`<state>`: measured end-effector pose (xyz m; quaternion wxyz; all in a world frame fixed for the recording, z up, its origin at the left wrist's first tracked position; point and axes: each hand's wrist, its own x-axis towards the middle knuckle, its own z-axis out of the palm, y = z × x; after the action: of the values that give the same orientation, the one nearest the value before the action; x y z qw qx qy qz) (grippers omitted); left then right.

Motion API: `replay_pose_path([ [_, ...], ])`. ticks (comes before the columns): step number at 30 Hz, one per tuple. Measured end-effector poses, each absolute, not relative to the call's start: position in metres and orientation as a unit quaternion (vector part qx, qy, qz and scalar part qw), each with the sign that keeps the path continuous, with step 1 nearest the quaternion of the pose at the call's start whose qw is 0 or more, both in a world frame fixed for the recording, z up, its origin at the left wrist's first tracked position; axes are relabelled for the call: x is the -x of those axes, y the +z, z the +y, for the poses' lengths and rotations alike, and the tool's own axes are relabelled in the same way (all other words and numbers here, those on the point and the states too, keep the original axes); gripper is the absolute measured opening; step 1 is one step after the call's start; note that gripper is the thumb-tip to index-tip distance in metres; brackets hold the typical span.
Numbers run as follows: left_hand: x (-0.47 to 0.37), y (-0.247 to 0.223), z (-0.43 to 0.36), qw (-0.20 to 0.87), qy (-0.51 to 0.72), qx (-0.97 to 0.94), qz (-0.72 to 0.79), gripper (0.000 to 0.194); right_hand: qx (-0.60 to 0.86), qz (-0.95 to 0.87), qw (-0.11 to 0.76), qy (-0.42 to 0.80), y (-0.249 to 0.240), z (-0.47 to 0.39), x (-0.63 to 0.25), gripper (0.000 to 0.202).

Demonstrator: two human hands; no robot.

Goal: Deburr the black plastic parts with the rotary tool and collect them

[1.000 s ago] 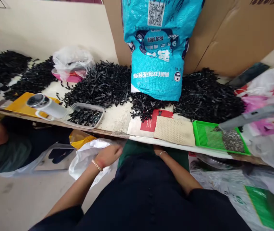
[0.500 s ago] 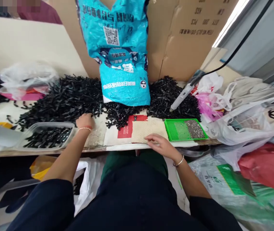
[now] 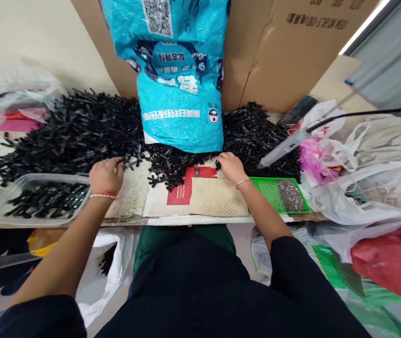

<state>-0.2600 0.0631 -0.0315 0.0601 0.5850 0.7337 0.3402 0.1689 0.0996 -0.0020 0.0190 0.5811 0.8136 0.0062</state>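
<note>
Black clip-like pieces [image 3: 80,136] lie heaped along the back of the table. At the heap's front edge, right of the clear tub [image 3: 38,176], my left hand [image 3: 106,176] has its fingers curled together near a black piece; what they pinch is too small to name. My right hand [image 3: 231,167] reaches to the heap's right part, just beyond the tan honeycomb-patterned sheet [image 3: 218,199]; its fingertips are bent at small black pieces, and whether they grip one is unclear. One small dark piece [image 3: 196,172] rests on the red printed area [image 3: 179,190].
A blue woven bag [image 3: 182,108] stands over the heap, before cardboard [image 3: 253,51]. At the right are a green tray [image 3: 264,190] of small shiny bits, a white tool [image 3: 283,148] on a black cable, and plastic bags [image 3: 348,188]. The table edge [image 3: 172,220] runs in front.
My right hand has moved from the sheet's front edge forward to the black heap. My left hand has stayed near the heap's front, with its fingers curled. The view has shifted closer.
</note>
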Motion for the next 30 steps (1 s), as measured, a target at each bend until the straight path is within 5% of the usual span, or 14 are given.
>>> replay_pose_path([
  [6, 0.195, 0.008, 0.016, 0.553, 0.553, -0.278, 0.558, 0.013, -0.581, 0.811, 0.065, 0.021, -0.009, 0.114, -0.172, 0.044],
  [11, 0.156, 0.02, -0.019, 0.746, 0.529, -0.108, 0.389, 0.019, -0.579, 0.811, 0.045, 0.063, -0.004, 0.12, -0.185, 0.03],
  [16, 0.137, 0.02, -0.033, 0.819, 0.494, -0.03, 0.29, 0.003, -0.607, 0.791, -0.036, 0.062, 0.002, 0.113, -0.192, 0.027],
  [23, 0.114, 0.02, -0.045, 0.804, 0.49, -0.11, 0.318, 0.03, -0.621, 0.772, -0.137, 0.031, 0.008, 0.11, -0.198, 0.042],
  [30, 0.084, 0.011, -0.054, 0.693, 0.516, -0.212, 0.458, 0.055, -0.5, 0.632, -0.517, -0.29, 0.003, 0.047, -0.176, 0.035],
])
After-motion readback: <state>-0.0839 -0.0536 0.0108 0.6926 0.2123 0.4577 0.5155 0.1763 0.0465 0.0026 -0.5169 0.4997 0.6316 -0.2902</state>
